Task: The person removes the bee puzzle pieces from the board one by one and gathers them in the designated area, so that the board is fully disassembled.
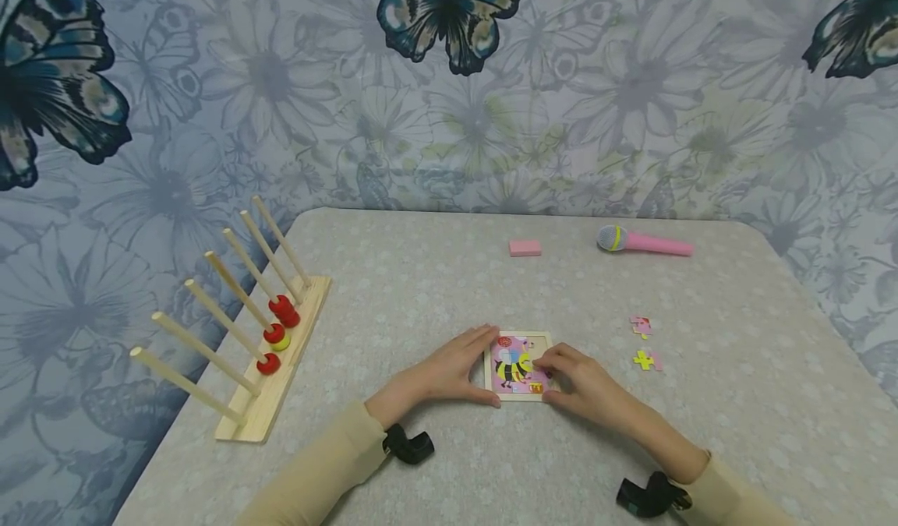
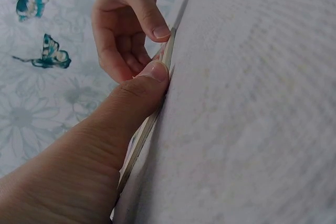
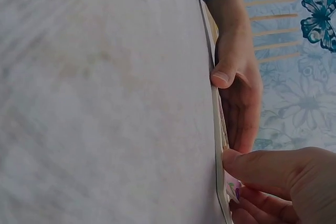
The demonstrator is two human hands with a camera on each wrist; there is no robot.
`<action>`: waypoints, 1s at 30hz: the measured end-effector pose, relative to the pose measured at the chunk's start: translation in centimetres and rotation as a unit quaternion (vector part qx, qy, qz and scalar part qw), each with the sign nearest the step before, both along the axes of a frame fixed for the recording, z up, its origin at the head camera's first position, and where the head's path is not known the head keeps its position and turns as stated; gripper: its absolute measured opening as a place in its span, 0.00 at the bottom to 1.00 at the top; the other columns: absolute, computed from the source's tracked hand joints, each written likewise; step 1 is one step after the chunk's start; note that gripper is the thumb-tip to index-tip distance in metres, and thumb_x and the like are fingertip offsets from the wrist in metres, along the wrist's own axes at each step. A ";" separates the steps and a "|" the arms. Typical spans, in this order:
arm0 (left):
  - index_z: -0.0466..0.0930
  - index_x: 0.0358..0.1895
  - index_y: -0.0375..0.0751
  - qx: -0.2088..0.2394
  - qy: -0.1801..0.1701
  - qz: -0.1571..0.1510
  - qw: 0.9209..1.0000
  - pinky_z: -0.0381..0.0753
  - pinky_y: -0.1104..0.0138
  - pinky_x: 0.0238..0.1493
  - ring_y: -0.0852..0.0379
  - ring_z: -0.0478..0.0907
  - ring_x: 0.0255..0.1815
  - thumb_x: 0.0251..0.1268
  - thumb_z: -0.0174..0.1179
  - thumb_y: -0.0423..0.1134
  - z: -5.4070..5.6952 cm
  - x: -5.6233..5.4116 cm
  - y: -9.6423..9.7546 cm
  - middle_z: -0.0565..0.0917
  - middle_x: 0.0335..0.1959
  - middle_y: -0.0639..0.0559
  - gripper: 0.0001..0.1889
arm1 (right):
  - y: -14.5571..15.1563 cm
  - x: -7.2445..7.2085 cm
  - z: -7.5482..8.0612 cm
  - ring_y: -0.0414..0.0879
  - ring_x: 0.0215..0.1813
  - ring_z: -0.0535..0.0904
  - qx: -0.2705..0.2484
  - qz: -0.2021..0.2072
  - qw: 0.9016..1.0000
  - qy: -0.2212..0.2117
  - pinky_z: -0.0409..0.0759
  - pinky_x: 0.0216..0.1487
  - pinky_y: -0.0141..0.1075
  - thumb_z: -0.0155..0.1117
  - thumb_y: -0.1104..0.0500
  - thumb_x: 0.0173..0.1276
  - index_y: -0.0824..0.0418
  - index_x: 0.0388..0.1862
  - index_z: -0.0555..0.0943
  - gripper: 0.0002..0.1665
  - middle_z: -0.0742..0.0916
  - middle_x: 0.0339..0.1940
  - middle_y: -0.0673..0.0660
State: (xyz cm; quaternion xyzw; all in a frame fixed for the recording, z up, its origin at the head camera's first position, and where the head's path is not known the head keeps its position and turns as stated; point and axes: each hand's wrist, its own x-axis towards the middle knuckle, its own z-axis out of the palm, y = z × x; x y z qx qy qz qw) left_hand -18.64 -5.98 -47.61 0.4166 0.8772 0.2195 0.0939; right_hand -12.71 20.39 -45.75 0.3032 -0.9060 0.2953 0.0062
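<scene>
Peg rack (image 1: pixel 279 382) and loose pieces (image 1: pixel 643 361) flank the puzzle (image 1: pixel 514 370), left grip (image 1: pixel 450 368) spread, right grip (image 1: pixel 589 386) pinching a piece (image 3: pixel 231 184).

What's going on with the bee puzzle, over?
Left hand holding bee puzzle at left; right hand at its right, seemingly pinching a pink piece. Puzzle unfinished; loose pieces lie off right. Nothing seen in the way.

The head camera looks forward and down, while both wrist cameras (image 1: pixel 410 446), low and close, face the same wooden frame (image 1: pixel 521 398).
</scene>
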 end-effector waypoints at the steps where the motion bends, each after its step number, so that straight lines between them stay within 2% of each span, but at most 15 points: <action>1: 0.48 0.74 0.35 0.000 0.000 0.000 1.000 0.45 0.65 0.71 0.52 0.47 0.74 0.47 0.66 0.65 0.0 0.0 0.0 0.53 0.74 0.42 0.57 | 0.0 0.0 0.0 0.46 0.50 0.76 -0.001 0.002 1.000 0.001 0.77 0.51 0.45 0.73 0.63 0.55 0.63 0.51 0.79 0.24 0.79 0.49 0.52; 13: 0.48 0.74 0.36 -0.004 -0.002 0.003 1.000 0.46 0.64 0.71 0.52 0.46 0.74 0.47 0.65 0.66 -0.1 0.0 -0.1 0.53 0.74 0.43 0.57 | 0.1 -0.4 0.4 0.42 0.46 0.76 0.006 0.019 1.000 0.007 0.78 0.45 0.39 0.74 0.61 0.55 0.64 0.50 0.82 0.23 0.80 0.47 0.52; 20: 0.48 0.74 0.36 -0.004 -0.001 0.001 1.000 0.46 0.64 0.71 0.53 0.46 0.74 0.48 0.66 0.65 -0.1 0.0 -0.1 0.52 0.74 0.44 0.57 | 0.2 -0.4 0.9 0.44 0.48 0.76 0.000 0.017 1.000 -0.010 0.77 0.47 0.41 0.73 0.61 0.56 0.65 0.50 0.82 0.22 0.80 0.48 0.53; 30: 0.48 0.74 0.36 0.000 -0.005 0.001 1.000 0.46 0.63 0.71 0.53 0.46 0.74 0.48 0.65 0.66 -0.1 0.0 -0.1 0.52 0.74 0.43 0.57 | -0.1 -0.5 0.3 0.43 0.48 0.76 0.010 0.020 1.000 -0.009 0.78 0.48 0.42 0.72 0.60 0.57 0.64 0.50 0.82 0.21 0.80 0.48 0.52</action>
